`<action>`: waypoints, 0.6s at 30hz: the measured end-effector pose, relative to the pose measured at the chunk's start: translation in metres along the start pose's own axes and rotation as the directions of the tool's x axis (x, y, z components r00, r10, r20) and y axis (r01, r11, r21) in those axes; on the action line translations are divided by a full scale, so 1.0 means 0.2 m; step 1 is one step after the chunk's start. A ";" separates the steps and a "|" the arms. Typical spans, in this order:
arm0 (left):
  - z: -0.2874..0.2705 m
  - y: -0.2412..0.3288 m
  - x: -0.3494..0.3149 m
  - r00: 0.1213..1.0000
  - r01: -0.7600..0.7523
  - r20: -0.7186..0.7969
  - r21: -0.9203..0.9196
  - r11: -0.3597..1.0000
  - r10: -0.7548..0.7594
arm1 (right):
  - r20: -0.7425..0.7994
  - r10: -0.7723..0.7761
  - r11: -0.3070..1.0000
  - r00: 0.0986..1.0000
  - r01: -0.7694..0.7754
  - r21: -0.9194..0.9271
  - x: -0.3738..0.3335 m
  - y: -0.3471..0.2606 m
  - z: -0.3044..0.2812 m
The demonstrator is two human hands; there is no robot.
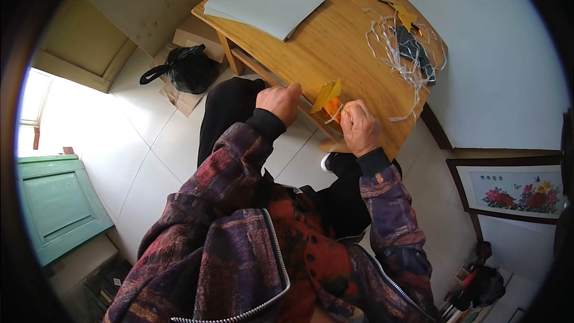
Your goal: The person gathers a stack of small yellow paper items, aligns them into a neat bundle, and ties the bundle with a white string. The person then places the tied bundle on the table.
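My left hand is closed in a fist just off the table's near edge; whatever its fingers hold, if anything, is hidden. To the right of it, a folded gold paper piece with an orange inner side is between my two hands, over the table's edge. A thin white string crosses the front of the paper piece and runs into the pinched fingers of my right hand. Whether my left fingers touch the paper piece, I cannot tell.
On the wooden table lie a stack of white sheets, a tangle of white strings over a dark cloth-like piece, and several gold paper pieces. A black plastic bag rests on cardboard left of my knee.
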State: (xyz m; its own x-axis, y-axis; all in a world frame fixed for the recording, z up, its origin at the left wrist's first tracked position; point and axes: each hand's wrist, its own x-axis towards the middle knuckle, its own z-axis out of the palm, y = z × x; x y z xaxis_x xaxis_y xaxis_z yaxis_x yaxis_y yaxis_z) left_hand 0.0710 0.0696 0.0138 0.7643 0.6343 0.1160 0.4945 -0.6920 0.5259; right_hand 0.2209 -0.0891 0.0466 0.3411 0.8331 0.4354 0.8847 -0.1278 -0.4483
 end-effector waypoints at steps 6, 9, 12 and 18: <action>-0.06 0.01 0.08 0.998 -0.005 0.066 -0.206 0.979 0.019 | 0.000 0.015 1.000 1.000 -0.015 -0.016 0.00 0.00 0.00; -0.08 -0.07 0.12 0.952 0.218 0.304 -0.572 0.791 -0.042 | 0.008 0.004 1.000 1.000 -0.004 -0.027 0.00 0.00 0.00; -0.03 -0.07 0.11 0.923 0.376 0.379 -0.854 0.360 -0.064 | 0.001 -0.002 0.999 1.000 0.002 -0.048 0.00 0.00 0.00; 0.02 0.01 0.09 0.918 0.387 0.390 -0.921 -0.049 -0.071 | -0.007 -0.004 0.998 1.000 0.004 -0.069 0.00 0.00 0.00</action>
State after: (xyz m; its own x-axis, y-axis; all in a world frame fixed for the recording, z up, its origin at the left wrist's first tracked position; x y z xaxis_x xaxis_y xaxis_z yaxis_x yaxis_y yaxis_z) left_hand 0.0877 0.0788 0.0131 0.8282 0.4968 -0.2595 -0.1092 0.5970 0.7948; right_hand 0.2196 -0.0894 0.0460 0.3395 0.8299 0.4427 0.9058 -0.1616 -0.3916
